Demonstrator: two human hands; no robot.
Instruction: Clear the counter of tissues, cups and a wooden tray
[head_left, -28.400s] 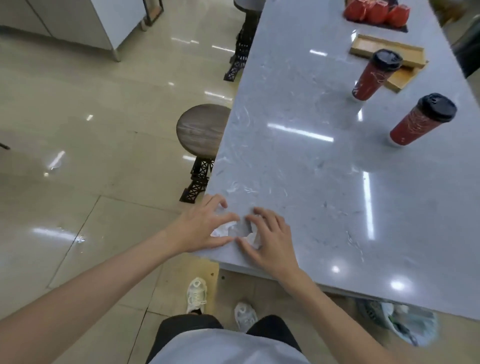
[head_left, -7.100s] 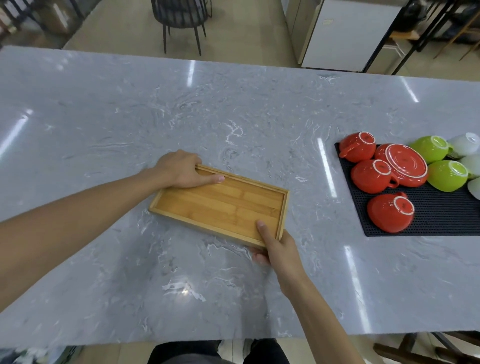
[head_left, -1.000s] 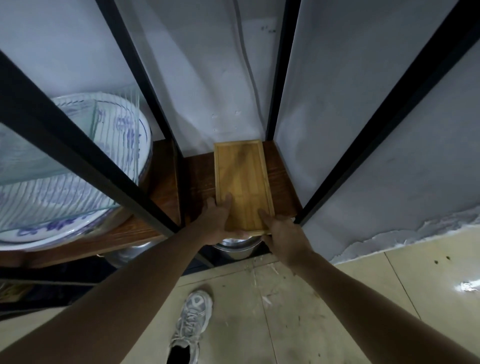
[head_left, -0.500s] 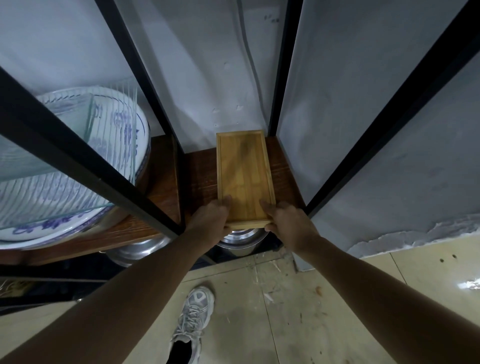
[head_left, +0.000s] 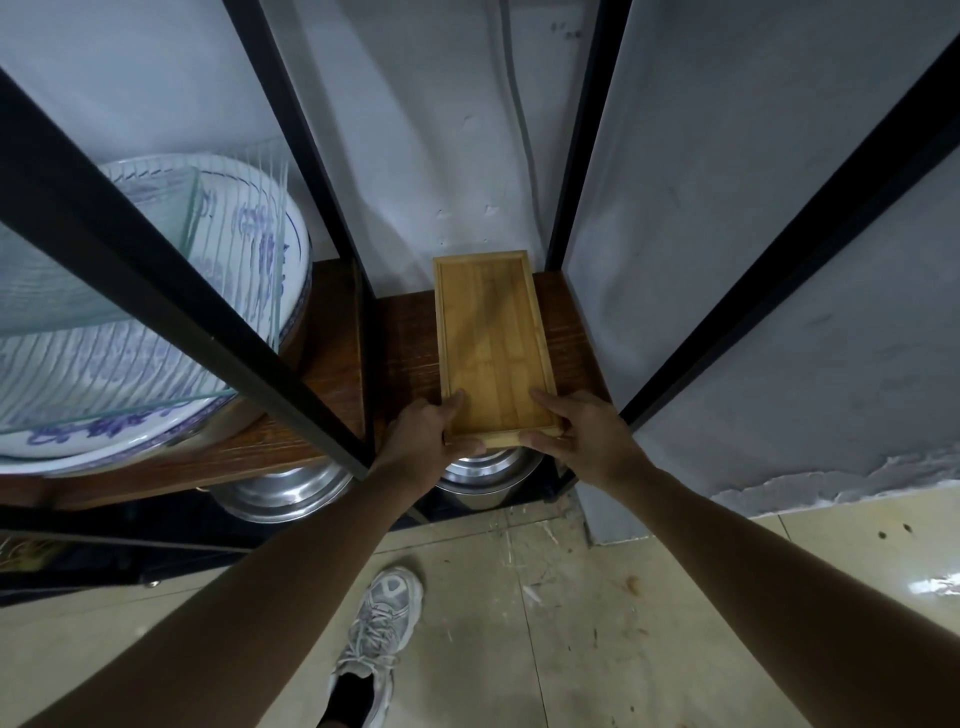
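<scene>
On the dark wooden shelf (head_left: 410, 338) of a black metal rack (head_left: 322, 171), a wooden tray (head_left: 493, 343) is laid lengthwise, its far end close to the grey wall (head_left: 441, 130) and its near end jutting slightly past the shelf's front edge. The tray's near left corner is gripped by the left hand (head_left: 423, 441), thumb on top and fingers curled beneath. The near right corner is gripped likewise by the right hand (head_left: 587, 441). Left of the tray, beyond a rack post, a large blue-and-white dish (head_left: 156, 364) is seen with ribbed glass plates (head_left: 130, 270) stacked in it. Below the tray, steel pots (head_left: 291, 488) are partly visible. A grey sneaker (head_left: 379, 634) is planted on the tiled floor (head_left: 597, 597). No readable writing or brand is made out anywhere.
</scene>
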